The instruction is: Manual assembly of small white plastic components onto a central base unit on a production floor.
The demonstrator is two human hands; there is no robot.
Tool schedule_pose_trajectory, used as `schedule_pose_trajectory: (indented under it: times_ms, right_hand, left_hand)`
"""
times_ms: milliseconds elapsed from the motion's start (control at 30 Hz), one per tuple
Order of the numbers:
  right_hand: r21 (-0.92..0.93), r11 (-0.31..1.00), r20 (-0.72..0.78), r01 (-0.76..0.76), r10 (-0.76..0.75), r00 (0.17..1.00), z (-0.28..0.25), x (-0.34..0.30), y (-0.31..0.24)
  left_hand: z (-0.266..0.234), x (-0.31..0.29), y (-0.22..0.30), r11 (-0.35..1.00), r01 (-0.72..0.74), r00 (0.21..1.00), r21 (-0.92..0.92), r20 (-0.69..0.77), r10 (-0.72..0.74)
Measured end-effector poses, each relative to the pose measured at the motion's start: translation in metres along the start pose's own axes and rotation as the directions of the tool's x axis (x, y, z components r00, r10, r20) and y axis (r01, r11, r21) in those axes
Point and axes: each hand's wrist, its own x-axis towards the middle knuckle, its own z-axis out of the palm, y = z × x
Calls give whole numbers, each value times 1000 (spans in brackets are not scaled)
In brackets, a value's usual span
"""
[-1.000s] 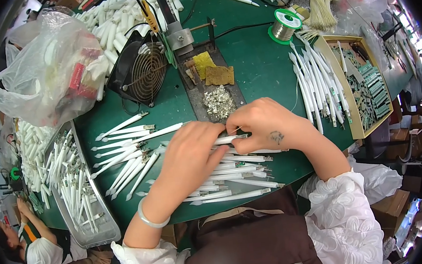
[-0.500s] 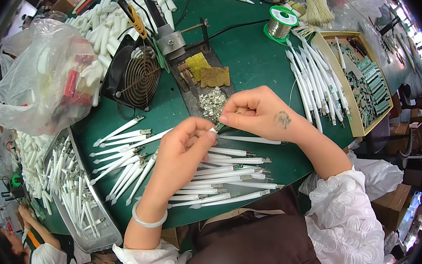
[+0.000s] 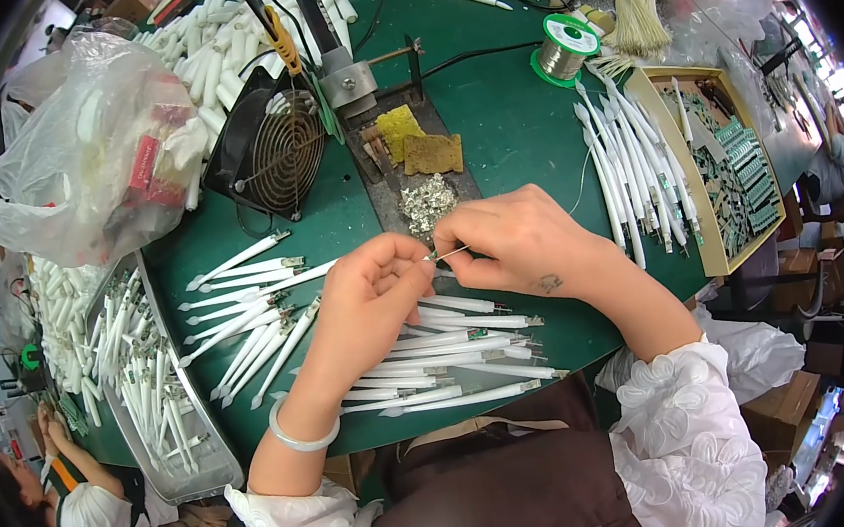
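Observation:
My left hand point(image 3: 381, 282) is closed around a white pen-like stick point(image 3: 315, 275), whose tapered tip points left. The stick's other end comes out at my left fingertips. Close in front of it, my right hand point(image 3: 515, 240) pinches a thin pale wire point(image 3: 454, 252); its end meets the stick's end, though the exact contact is too small to tell. Below my hands lie several similar white sticks point(image 3: 469, 345) with small circuit boards at their right ends. Another group of white sticks point(image 3: 247, 324) lies to the left, boards toward the right.
A small black fan point(image 3: 277, 151) and a metal stand point(image 3: 346, 87) are beyond my hands, with solder scraps point(image 3: 427, 203) and sponges point(image 3: 431, 154) nearby. A solder spool point(image 3: 564, 48), a box of circuit boards point(image 3: 720, 255), a metal tray point(image 3: 204, 468) and a plastic bag point(image 3: 64, 184) surround them.
My right hand has rolled over and lowered slightly, its back now turned more upward. A thin wire now shows between its fingers. My left hand keeps the stick almost still.

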Motion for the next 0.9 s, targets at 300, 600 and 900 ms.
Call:
schedule_pose_trajectory:
  times_ms: [300, 600, 900]
  right_hand:
    - [16, 982, 79, -186, 184, 980, -1, 3, -5]
    - [-96, 991, -50, 90, -95, 994, 3, 1, 2]
    - [-105, 988, -71, 112, -119, 990, 5, 1, 2]
  left_hand:
    - [0, 1, -2, 999, -46, 998, 23, -46, 47]
    - [-2, 1, 1, 998, 34, 999, -51, -14, -35]
    - [-2, 1, -3, 1000, -3, 1000, -16, -25, 3]
